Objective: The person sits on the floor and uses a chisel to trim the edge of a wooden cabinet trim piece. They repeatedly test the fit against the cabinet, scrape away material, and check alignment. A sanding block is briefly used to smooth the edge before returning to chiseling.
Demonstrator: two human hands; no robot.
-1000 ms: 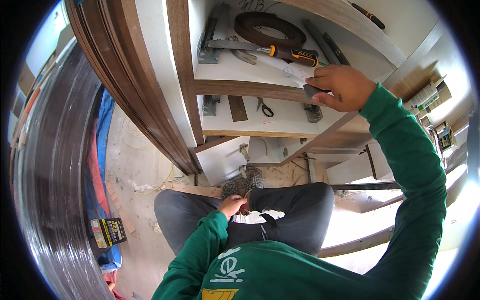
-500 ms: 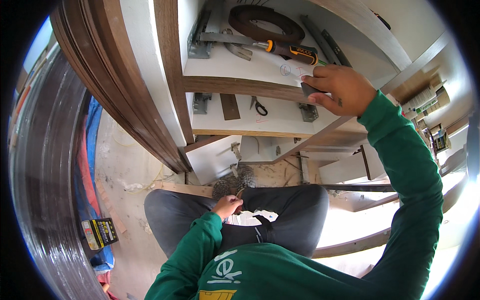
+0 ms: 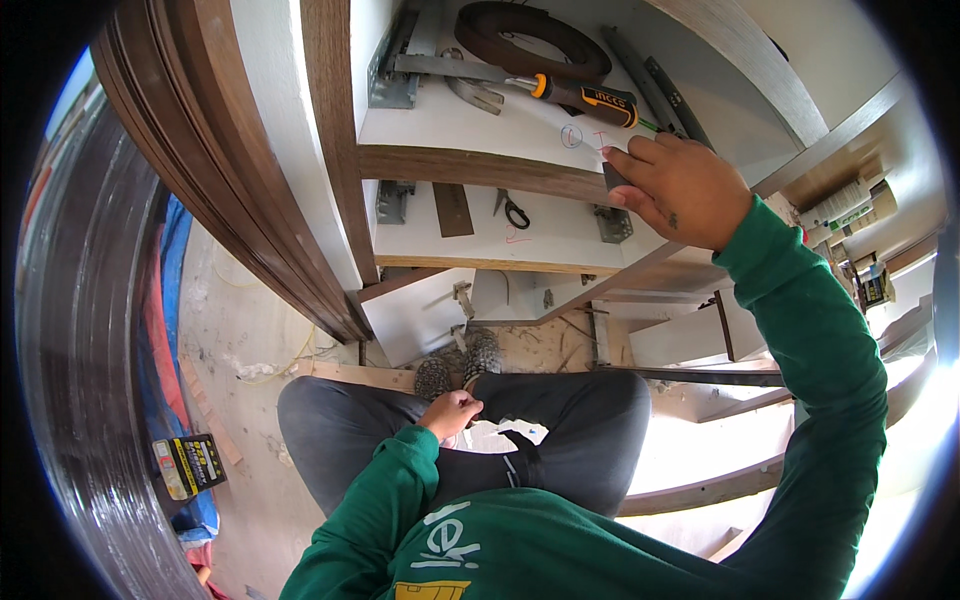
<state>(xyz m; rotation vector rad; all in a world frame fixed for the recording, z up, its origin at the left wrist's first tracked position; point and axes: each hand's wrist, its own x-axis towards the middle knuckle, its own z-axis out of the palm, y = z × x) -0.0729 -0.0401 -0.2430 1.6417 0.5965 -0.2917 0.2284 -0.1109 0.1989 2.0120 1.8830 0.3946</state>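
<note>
My right hand [image 3: 690, 190] is at the front edge of the cabinet's upper shelf [image 3: 480, 168], on the right. Its thumb and fingers are closed on a small dark flat piece [image 3: 613, 178], held against the brown edging; most of that piece is hidden, so I cannot tell its kind. My left hand [image 3: 450, 415] rests over my lap with its fingers pinched together, and whatever is in them does not show. Behind the right hand, a file [image 3: 590, 100] with a black and orange handle lies on the upper shelf. Beside its blade is a metal claw hammer head [image 3: 475, 96].
A coil of brown edging strip [image 3: 535, 45] and dark metal rails [image 3: 650, 85] lie deeper on that shelf. Scissors [image 3: 515, 212] and a brown strip [image 3: 453, 210] are one level lower. A hinged white door [image 3: 415, 315] hangs below. Plastic-wrapped brown panels [image 3: 85, 350] stand at left.
The view has shifted slightly. My right hand stays on the dark piece at the shelf edge, its fingers a little lower; my left hand keeps its pinch over my lap.
</note>
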